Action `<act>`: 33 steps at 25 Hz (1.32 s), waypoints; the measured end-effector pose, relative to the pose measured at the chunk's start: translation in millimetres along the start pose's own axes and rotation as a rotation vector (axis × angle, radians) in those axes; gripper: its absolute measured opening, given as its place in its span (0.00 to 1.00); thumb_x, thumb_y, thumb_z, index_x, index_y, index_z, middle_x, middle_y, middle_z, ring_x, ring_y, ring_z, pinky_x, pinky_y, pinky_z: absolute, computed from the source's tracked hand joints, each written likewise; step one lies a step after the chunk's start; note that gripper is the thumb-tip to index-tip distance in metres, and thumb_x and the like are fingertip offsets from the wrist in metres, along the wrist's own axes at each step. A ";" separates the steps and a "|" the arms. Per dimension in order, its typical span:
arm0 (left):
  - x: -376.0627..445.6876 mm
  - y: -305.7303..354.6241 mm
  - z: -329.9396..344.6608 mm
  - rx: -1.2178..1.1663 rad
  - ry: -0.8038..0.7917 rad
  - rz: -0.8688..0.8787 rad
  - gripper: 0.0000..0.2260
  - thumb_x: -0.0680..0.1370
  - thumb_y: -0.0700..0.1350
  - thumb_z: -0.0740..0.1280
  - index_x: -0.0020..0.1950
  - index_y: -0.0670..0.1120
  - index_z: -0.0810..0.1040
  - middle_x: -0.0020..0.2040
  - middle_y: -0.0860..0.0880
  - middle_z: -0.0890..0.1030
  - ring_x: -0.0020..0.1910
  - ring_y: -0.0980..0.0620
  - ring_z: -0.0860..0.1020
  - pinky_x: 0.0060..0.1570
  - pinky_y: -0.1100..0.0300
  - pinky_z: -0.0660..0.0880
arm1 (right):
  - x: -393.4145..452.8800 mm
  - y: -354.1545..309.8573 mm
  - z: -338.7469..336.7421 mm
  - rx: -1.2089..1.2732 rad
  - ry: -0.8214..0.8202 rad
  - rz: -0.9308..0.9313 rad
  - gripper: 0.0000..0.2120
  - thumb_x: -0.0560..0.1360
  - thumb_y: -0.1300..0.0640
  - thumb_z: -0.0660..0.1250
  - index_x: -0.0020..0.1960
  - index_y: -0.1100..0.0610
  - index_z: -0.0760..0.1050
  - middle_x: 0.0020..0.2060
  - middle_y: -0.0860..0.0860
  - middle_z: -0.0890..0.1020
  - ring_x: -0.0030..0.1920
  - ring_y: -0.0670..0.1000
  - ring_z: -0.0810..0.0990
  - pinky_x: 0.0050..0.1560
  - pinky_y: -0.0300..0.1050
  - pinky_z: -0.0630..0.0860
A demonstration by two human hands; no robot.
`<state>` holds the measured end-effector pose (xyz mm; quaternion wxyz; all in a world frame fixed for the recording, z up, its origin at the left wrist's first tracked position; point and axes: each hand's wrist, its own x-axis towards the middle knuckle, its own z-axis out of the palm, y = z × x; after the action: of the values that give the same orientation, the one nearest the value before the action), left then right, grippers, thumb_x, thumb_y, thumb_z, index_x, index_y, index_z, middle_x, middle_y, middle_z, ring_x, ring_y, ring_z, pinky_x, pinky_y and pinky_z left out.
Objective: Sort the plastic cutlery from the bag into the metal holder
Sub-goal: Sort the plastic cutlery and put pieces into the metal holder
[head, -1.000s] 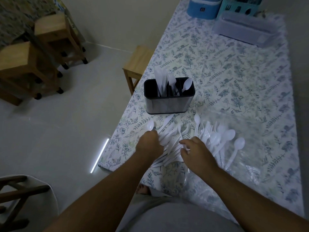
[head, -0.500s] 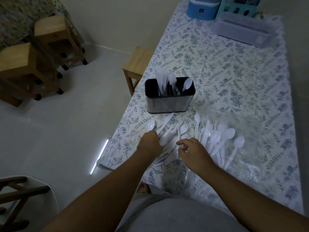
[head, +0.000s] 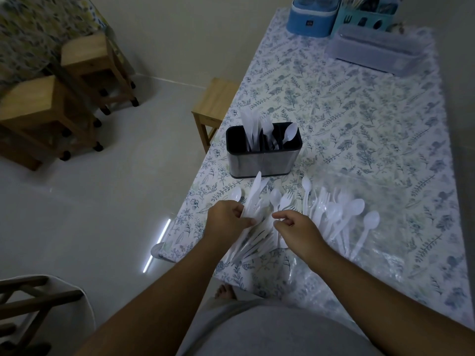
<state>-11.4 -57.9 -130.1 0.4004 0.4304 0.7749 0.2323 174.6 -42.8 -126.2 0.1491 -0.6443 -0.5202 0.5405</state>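
Observation:
White plastic cutlery (head: 331, 214) lies spread over a clear plastic bag (head: 380, 242) on the floral tablecloth, near the front edge. Behind it stands the metal holder (head: 262, 163), with knives, forks and a spoon upright in separate compartments. My left hand (head: 227, 220) grips a bunch of white knives (head: 254, 196) that point up toward the holder. Beside it, my right hand (head: 299, 228) hovers over the pile with curled fingers, thumb and forefinger close together; I cannot tell whether it holds a piece.
The table (head: 359, 104) carries a grey lidded tray (head: 372, 50), a blue container (head: 312, 18) and a teal caddy (head: 365, 18) at the far end. A small wooden stool (head: 216, 104) stands against the table's left side. More wooden stools (head: 77, 80) stand on the floor at left.
My left hand has gathered several knives and lifted their tips off the table toward the holder. My right hand has shifted slightly over the pile.

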 end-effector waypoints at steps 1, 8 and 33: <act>-1.7 1.7 0.2 -0.038 0.013 0.009 0.10 0.66 0.46 0.82 0.41 0.46 0.85 0.36 0.51 0.85 0.35 0.52 0.83 0.35 0.62 0.77 | -0.7 -3.1 0.8 0.043 -0.005 0.011 0.11 0.80 0.56 0.66 0.60 0.50 0.81 0.40 0.47 0.79 0.37 0.47 0.78 0.38 0.40 0.74; -28.3 20.3 21.7 -0.073 -0.095 0.256 0.03 0.76 0.44 0.74 0.45 0.46 0.88 0.36 0.52 0.86 0.36 0.56 0.84 0.41 0.58 0.82 | 4.3 -19.3 14.4 0.655 -0.194 0.235 0.16 0.81 0.47 0.66 0.51 0.61 0.77 0.46 0.56 0.85 0.47 0.54 0.83 0.52 0.50 0.79; 20.7 -19.3 32.9 0.407 0.000 0.003 0.07 0.78 0.45 0.69 0.46 0.41 0.79 0.40 0.45 0.81 0.36 0.51 0.77 0.32 0.62 0.70 | 5.1 -1.5 0.5 0.671 -0.020 0.419 0.10 0.80 0.58 0.65 0.60 0.58 0.76 0.35 0.51 0.72 0.28 0.47 0.64 0.25 0.40 0.60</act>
<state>-0.1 -49.9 -171.1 0.3048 0.5036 0.8052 0.0718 172.7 -38.1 -128.0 0.2330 -0.6467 -0.1734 0.7053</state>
